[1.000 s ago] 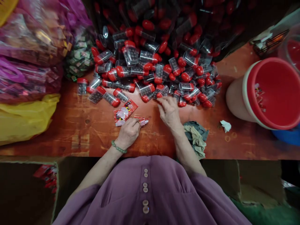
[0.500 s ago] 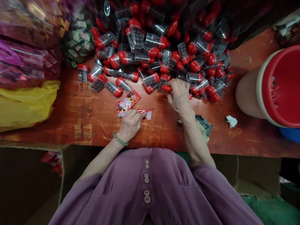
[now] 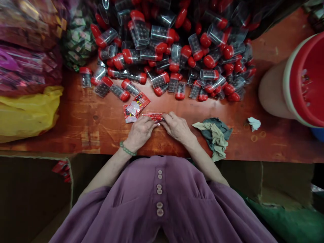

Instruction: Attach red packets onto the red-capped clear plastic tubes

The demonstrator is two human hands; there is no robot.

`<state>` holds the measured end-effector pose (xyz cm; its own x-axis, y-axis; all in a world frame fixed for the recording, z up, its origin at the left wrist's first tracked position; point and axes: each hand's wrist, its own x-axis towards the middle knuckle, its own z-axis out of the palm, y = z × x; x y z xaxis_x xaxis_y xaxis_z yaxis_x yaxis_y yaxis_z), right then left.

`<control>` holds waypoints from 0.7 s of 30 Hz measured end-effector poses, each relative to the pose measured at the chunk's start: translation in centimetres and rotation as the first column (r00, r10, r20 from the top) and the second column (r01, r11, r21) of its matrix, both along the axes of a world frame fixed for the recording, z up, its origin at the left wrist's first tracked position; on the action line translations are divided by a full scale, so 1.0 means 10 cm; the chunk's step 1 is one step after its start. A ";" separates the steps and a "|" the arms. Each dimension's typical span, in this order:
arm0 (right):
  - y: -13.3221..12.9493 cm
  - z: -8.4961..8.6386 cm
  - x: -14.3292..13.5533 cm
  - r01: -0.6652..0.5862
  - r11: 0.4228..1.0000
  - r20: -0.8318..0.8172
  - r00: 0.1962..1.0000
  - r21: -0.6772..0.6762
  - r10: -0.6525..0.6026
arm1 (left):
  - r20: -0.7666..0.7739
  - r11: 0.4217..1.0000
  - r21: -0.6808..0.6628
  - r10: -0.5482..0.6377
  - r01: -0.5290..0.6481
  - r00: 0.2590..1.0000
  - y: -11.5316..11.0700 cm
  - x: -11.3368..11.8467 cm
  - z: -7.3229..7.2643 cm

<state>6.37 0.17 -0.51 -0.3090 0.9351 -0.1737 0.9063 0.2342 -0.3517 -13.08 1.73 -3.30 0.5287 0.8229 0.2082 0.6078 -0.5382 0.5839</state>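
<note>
Head view: both sets of fingers pinch one small red strip [image 3: 153, 116] between them, the left hand [image 3: 138, 133] gripping its left end, the right hand [image 3: 177, 127] its right end. Both hands lie knuckles up and low on the surface [image 3: 88, 131], fingertips almost meeting, forearms angling in from the purple sleeves. A green bead bracelet [image 3: 127, 150] circles the left wrist. The strip lies level, just off the wood, and its left end is just beside a red packet [image 3: 135, 107] lying flat on the surface. Right of the right hand lies a crumpled rag [image 3: 214, 133], then a white scrap [image 3: 254, 123]. Beyond the hands is a heap of clear vials [image 3: 172, 54] with red caps, holding dark beads. A red bucket [image 3: 298, 81] stands tilted at far right with a few small bits inside. Bags [image 3: 27, 111] crowd the left.
</note>
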 end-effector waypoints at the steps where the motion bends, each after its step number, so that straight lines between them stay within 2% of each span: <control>1: 0.00 0.01 -0.02 0.007 1.000 0.037 0.999 -0.007 -0.007 | 0.005 1.000 -0.015 0.002 -0.002 1.000 0.00 0.00 0.01; 3: 0.00 0.04 -0.03 0.019 1.000 0.062 0.998 -0.023 -0.017 | 0.045 0.999 -0.042 0.026 -0.024 0.999 0.01 -0.01 0.01; 6: 0.01 0.06 0.00 0.050 0.997 -0.008 0.999 -0.055 -0.051 | 0.183 0.990 -0.078 0.128 -0.115 0.975 0.01 -0.02 0.01; 9: 0.00 0.04 0.08 0.084 0.994 -0.209 0.973 -0.074 -0.097 | 0.290 0.971 -0.131 0.232 -0.202 0.929 0.02 -0.05 0.03; 11: -0.02 0.03 0.13 0.114 0.991 -0.380 0.915 -0.075 -0.134 | 0.321 0.964 -0.138 0.260 -0.227 0.911 0.02 -0.07 0.05; 13: -0.06 0.03 0.17 0.158 0.985 -0.516 0.839 -0.076 -0.174 | 0.330 0.968 -0.090 0.250 -0.234 0.910 0.01 -0.08 0.08; 16: -0.11 0.08 0.19 0.206 0.977 -0.620 0.759 -0.059 -0.198 | 0.291 0.977 0.036 0.191 -0.210 0.938 -0.04 -0.08 0.10; 21: -0.17 0.21 0.17 0.089 0.995 -0.660 0.750 0.038 -0.042 | 0.237 0.981 0.137 0.105 -0.140 0.966 -0.13 -0.10 0.17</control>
